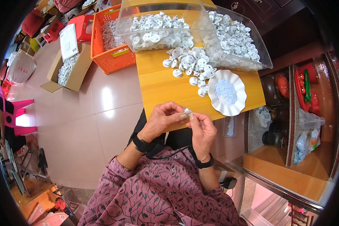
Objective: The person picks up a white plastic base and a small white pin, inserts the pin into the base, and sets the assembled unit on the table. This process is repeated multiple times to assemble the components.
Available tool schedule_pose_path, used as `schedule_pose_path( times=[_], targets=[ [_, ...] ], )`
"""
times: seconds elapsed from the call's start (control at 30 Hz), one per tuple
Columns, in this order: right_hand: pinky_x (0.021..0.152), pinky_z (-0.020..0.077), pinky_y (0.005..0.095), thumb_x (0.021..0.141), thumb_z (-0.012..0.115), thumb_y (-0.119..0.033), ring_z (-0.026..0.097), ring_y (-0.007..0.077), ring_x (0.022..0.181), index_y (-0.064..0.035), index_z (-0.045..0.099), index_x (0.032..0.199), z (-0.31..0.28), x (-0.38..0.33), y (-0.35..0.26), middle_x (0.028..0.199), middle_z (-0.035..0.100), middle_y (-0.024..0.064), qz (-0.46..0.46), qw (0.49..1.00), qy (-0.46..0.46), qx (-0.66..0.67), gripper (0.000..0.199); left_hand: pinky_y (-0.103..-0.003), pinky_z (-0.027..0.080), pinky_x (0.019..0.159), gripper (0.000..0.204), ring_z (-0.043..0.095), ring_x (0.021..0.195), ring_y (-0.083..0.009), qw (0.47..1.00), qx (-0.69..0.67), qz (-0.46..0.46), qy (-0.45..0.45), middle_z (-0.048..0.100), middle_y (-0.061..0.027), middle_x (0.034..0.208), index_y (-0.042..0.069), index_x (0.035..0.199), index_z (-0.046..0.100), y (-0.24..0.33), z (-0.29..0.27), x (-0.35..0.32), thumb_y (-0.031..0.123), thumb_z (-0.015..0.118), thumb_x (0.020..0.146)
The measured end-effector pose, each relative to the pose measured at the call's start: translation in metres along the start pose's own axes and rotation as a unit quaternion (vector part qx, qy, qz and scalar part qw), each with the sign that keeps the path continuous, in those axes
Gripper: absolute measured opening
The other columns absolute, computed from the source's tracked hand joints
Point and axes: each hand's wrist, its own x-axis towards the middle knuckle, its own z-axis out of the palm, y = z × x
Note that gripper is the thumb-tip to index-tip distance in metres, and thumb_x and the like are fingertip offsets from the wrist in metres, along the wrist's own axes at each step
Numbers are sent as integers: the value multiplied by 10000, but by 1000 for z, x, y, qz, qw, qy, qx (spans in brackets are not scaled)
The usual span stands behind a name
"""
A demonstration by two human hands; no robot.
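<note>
Left grip (158, 121) and right grip (202, 132) both pinching one small white plastic fitting (187, 111) between fingertips; tabletop (158, 92) below. Scalloped white plate (239, 105) ahead-right of grip; loose disc-topped fittings (194, 60) farther ahead.

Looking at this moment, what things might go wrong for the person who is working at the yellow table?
The small white part is pinched at the fingertips of the left hand and right hand, near the table's edge; it might slip and drop.

The scalloped plate sits at the near edge, so a bump could spill its pale pieces.

Loose white parts lie close beside the plate; some might get pushed into it.
</note>
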Motion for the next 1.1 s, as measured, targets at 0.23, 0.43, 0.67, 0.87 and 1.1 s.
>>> schedule_pose_path(
  times=[0.23, 0.43, 0.67, 0.87, 1.1],
  targets=[
    [678, 529, 215, 935, 644, -28, 625, 76, 724, 44, 647, 985, -1, -2, 4, 909, 678, 58, -12, 1000, -20, -8, 88, -306, 573, 869, 333, 670, 948, -164, 993, -100, -47, -39, 670, -97, 1078, -13, 1225, 596, 2, -3, -2, 25, 680, 905],
    [644, 538, 218, 923, 647, 11, 641, 83, 732, 45, 632, 983, 2, -2, -3, 881, 677, 61, 8, 999, -21, 50, 70, -336, 573, 905, 377, 670, 979, -184, 983, -142, -94, -73, 660, -98, 1126, -11, 1260, 572, -3, -9, -3, 33, 682, 902],
    [707, 513, 221, 910, 668, 6, 611, 96, 822, 26, 645, 981, -3, -1, 5, 997, 638, 64, -44, 999, -16, -2, 77, -362, 557, 949, 340, 649, 1074, -203, 983, -164, -47, -73, 646, -96, 1166, 16, 1208, 586, -8, -9, -1, -5, 688, 884],
    [719, 481, 220, 903, 684, -7, 577, 98, 884, 9, 652, 960, 0, 1, 6, 1046, 595, 64, -92, 995, -12, -28, 67, -372, 528, 995, 367, 608, 1135, -196, 984, -165, -9, -61, 600, -107, 1240, 38, 1169, 583, -8, -5, -2, -70, 707, 841],
    [757, 491, 235, 909, 682, -14, 584, 112, 921, 7, 646, 969, 3, 0, 8, 1050, 593, 66, -82, 997, -6, -3, 73, -350, 528, 993, 379, 613, 1106, -187, 984, -168, 2, -66, 607, -95, 1171, 50, 1124, 560, -8, -2, -3, -104, 716, 815]
  ],
)
